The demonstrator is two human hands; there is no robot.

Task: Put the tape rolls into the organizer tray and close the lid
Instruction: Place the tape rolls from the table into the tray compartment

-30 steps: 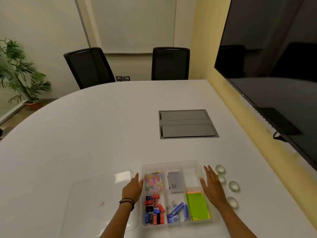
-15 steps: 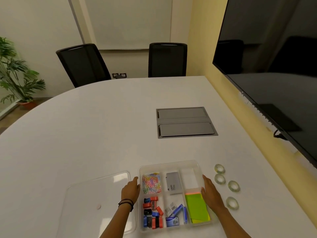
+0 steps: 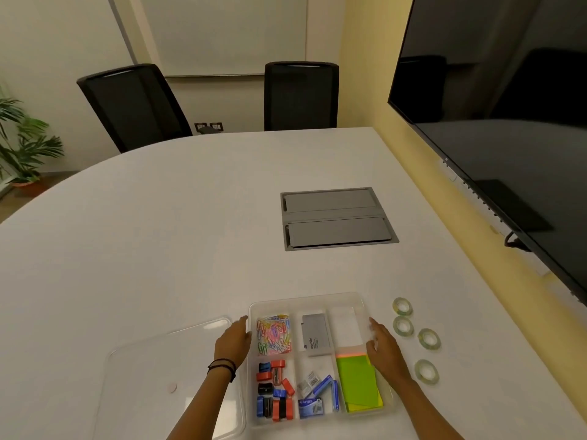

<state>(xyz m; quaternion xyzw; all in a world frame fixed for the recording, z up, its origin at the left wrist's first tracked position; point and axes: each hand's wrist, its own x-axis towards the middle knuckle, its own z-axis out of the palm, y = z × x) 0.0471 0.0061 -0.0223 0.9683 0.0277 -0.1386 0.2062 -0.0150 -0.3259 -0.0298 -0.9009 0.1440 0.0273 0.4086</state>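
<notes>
The clear organizer tray (image 3: 305, 298) lies near the table's front edge, its compartments holding paper clips, sharpeners, staples, a grey box and green sticky notes; the back right compartment is bare. My left hand (image 3: 233, 341) grips the tray's left wall. My right hand (image 3: 382, 347) grips its right rim. Several clear tape rolls lie flat on the table just right of the tray, the nearest (image 3: 426, 371) beside my right wrist and the farthest (image 3: 402, 305) level with the tray's back corner. The clear lid (image 3: 165, 369) lies flat to the left of the tray.
A grey cable hatch (image 3: 336, 217) is set into the white table (image 3: 158, 233) beyond the tray. A large dark screen (image 3: 508, 122) hangs along the right wall. Two black chairs (image 3: 298, 93) stand at the far edge, and a plant (image 3: 22, 144) at far left.
Both hands went from spread flat beside the tray to curled onto its left and right sides. The tape rolls and lid have not moved.
</notes>
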